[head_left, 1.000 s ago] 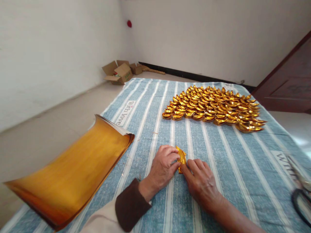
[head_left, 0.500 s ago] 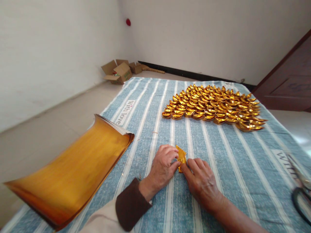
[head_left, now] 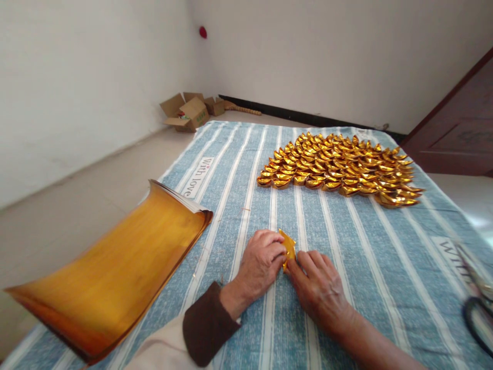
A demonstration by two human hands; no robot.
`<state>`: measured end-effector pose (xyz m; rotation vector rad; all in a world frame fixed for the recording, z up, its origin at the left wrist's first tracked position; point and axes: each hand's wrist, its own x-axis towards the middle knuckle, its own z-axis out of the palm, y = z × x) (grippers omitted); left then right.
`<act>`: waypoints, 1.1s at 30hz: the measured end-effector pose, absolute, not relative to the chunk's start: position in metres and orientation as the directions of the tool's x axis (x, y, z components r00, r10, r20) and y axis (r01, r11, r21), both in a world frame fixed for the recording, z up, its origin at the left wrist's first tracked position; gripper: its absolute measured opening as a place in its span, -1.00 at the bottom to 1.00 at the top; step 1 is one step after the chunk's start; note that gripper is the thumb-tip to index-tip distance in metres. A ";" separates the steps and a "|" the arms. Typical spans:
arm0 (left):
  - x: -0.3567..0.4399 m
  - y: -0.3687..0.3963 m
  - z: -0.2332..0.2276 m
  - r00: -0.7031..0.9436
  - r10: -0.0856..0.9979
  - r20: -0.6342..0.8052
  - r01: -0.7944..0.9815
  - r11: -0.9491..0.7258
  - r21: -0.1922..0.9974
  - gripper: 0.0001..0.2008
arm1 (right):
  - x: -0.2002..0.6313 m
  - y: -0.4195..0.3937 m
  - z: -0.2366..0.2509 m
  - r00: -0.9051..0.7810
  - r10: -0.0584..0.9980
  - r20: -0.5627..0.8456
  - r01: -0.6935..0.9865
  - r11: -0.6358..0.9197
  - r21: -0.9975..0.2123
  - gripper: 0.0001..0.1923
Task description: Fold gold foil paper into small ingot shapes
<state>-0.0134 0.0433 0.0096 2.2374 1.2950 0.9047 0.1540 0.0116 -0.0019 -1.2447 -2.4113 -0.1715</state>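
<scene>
In the head view, the left hand (head_left: 262, 261) grasps the left side of a small gold paper (head_left: 289, 250), its fingers bent over the edge and its thumb lower down. The right hand (head_left: 318, 288) pinches the near end of the same paper between thumb and forefinger, its other fingers curled. So the paper sits between the two hands, low over the striped cloth (head_left: 241, 226), gripped from both sides, probably so that it cannot slip or spring open. The cloth below likely gives the hands something firm to press against.

Left of the left hand, well apart from it, lies a stack of gold sheets (head_left: 115, 262), its corners curling up; that side seems chosen for easy reach without crowding the fingers. Beyond the right hand stand the gold boat shapes (head_left: 335, 164), packed close in rows, perhaps to save room and stop them tipping. Far to the right of the right hand, scissors (head_left: 484, 289) lie partly out of view, apparently set aside.
</scene>
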 end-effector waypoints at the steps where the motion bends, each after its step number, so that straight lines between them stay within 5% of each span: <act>1: -0.013 0.043 0.010 0.362 0.872 0.329 0.619 -0.489 0.615 -0.92 | 0.154 0.012 -0.002 -0.504 0.753 0.423 0.805 0.587 -0.087 -0.84; 15: -0.013 0.046 0.008 0.379 0.867 0.323 0.618 -0.497 0.609 -0.88 | 0.149 0.013 0.002 -0.373 0.821 0.432 0.840 0.497 -0.219 -0.70; 33: -0.012 0.047 0.006 0.369 0.869 0.330 0.621 -0.495 0.608 -0.88 | 0.151 0.020 0.000 -0.301 0.889 0.346 0.831 0.422 -0.362 -0.83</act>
